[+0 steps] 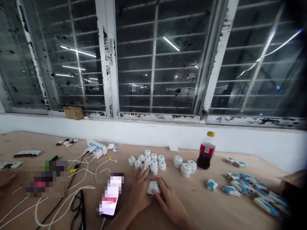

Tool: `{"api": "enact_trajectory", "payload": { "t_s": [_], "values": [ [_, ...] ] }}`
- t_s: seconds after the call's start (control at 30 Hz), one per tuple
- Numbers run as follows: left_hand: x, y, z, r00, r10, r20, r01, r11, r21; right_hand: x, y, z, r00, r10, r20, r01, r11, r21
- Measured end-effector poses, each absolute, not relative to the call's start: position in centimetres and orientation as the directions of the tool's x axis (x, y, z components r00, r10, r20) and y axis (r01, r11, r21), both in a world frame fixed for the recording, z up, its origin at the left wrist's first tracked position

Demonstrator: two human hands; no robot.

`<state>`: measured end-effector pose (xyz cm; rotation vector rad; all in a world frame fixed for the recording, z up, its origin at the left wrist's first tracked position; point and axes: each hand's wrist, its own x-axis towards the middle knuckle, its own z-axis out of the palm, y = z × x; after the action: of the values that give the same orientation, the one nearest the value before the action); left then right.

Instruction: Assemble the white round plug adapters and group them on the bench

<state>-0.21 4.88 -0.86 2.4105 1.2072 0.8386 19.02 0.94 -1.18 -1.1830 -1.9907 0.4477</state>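
My right hand curls around a small white squarish piece, its thumb on the near side and its fingers at the far right. My left hand lies along the left of that piece, fingers stretched forward. Its fingertips reach the front of a cluster of white round plastic fittings; whether they touch the nearest one I cannot tell. Some fittings in the cluster show small holes or knobs on top. To the right stand three more white round fittings.
A phone and black glasses lie left, among white cables and a power strip. A cola bottle stands behind right. Several blue-and-white plastic pieces lie at right. Another person's arm shows far left.
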Motion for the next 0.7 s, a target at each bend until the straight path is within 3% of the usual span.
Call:
{"api": "enact_trajectory", "payload": {
  "t_s": [0.4, 0.57, 0.7],
  "values": [
    [-0.1, 3.9, -0.2, 0.405, 0.815, 0.415, 0.643, -0.576, 0.505, 18.8, 0.6, -0.3, -0.310, 0.843, 0.439, 0.578, 0.534, -0.617],
    [0.4, 3.4, -0.5, 0.378, 0.893, 0.244, 0.671, -0.447, 0.592, 19.4, 1.1, -1.7, -0.298, 0.848, 0.438, 0.614, 0.521, -0.593],
    [-0.1, 2.8, 1.5, 0.438, 0.881, 0.180, 0.612, -0.439, 0.658, 19.5, 1.2, -1.9, -0.403, 0.786, 0.468, 0.597, 0.614, -0.517]
  ]
}}
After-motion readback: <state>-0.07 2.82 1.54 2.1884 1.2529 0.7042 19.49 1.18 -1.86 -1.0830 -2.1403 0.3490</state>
